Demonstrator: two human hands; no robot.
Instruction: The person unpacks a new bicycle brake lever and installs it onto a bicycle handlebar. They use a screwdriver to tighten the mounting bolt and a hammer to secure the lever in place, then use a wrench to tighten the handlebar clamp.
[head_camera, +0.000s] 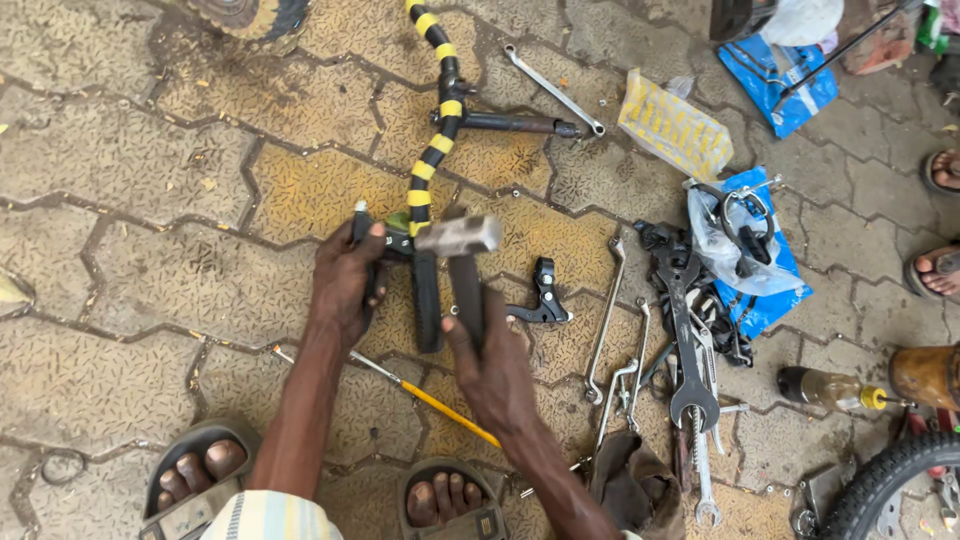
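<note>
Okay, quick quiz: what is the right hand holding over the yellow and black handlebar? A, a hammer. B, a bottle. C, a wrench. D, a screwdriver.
A: the right hand grips the handle of a hammer, whose metal head sits over the handlebar.

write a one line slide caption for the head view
Right hand holds a hammer over a yellow-and-black handlebar steadied by the left hand.
</note>
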